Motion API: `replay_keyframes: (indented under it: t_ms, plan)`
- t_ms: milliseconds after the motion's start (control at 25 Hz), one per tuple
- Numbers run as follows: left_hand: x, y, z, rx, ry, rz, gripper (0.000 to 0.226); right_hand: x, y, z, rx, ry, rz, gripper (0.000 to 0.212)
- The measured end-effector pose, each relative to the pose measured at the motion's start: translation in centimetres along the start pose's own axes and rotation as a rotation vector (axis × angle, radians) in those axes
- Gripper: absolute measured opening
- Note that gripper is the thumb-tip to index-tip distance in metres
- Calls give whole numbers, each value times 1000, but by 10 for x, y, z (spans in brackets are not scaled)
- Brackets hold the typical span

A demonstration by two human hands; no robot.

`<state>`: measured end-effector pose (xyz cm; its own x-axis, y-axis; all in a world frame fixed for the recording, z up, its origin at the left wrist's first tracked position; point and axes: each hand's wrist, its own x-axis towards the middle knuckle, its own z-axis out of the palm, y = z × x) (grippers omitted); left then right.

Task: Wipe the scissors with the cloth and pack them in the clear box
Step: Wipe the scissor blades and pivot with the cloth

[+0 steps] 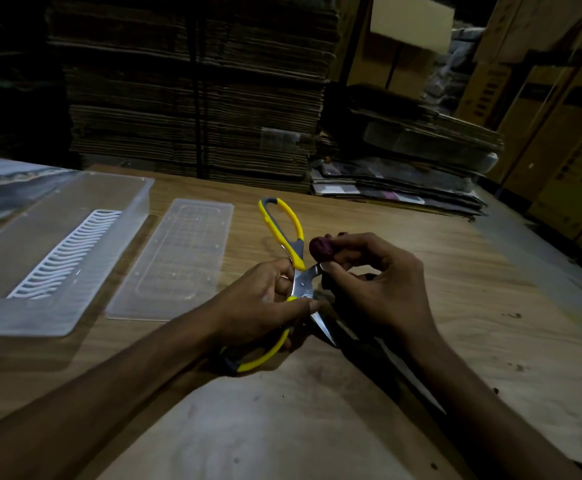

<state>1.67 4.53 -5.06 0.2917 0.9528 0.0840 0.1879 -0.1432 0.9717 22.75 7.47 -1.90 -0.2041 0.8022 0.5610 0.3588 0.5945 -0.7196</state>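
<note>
Fingers (pixel 284 282) of my left hand (pixel 265 306) curled round the scissors (pixel 300 282) at the pivot, mid-table (pixel 455 271); my right hand (pixel 379 285) pinched the cloth (pixel 322 249) against one blade. Stiff, slippery steel, sharp tips: I judged the rubbery handles safest

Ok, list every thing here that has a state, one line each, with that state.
scissors: blades spread open, held above the table, not in the box.
left hand: grips the scissors at the pivot and lower handle.
right hand: pinches the purple cloth against one blade.
purple cloth: bunched into a wad.
clear box: open, white slotted insert inside, no scissors in it.
lid: off, lying flat on the table beside the box.
</note>
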Motion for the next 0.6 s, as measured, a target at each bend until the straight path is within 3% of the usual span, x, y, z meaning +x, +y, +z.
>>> replay_keyframes:
  t_ms: [160, 240, 360, 600]
  plan:
    - [0, 1, -2, 29, -11, -19, 56, 5, 5, -3, -91, 38, -40, 32]
    - [-1, 4, 1, 56, 3, -21, 48, 11, 14, -17, -100, 98, 29, 32]
    - [0, 2, 0, 118, 27, -23, 57, 13, 16, -32, -99, 152, 39, 33]
    - [2, -1, 0, 48, 44, -2, 42, 0, -1, -6, -50, 8, -79, 35]
